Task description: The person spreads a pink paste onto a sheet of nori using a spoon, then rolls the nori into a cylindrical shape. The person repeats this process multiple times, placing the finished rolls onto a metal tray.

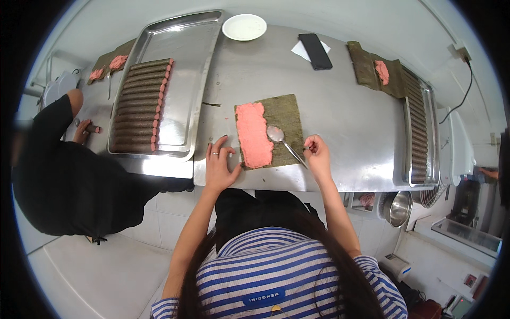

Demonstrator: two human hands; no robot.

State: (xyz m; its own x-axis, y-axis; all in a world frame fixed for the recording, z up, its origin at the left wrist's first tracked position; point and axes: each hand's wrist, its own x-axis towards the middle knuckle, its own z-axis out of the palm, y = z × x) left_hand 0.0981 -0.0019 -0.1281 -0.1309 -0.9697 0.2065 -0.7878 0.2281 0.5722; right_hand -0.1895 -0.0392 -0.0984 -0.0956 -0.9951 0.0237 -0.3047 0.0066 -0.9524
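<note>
A square green seaweed sheet (pixel 289 114) lies on the steel table before me, its left half spread with pink paste (pixel 253 135). On the sheet rests a metal spoon (pixel 275 133), bowl beside the paste and handle slanting toward my right hand. My left hand (pixel 218 166), wearing a ring, lies on the table with fingers apart; its thumb is at the sheet's near left corner. By the right edge of the sheet my right hand (pixel 317 156) is closed, fingertips curled together. Whether it pinches the sheet's edge is too small to tell.
At left a steel tray (pixel 199 106) holds several seaweed rolls (pixel 141 101); a person in black (pixel 90 181) works beside it. A second roll tray (pixel 408 143) stands right, under a pasted seaweed sheet (pixel 366 69). A white bowl (pixel 244 26) and black phone (pixel 315 51) lie at the back.
</note>
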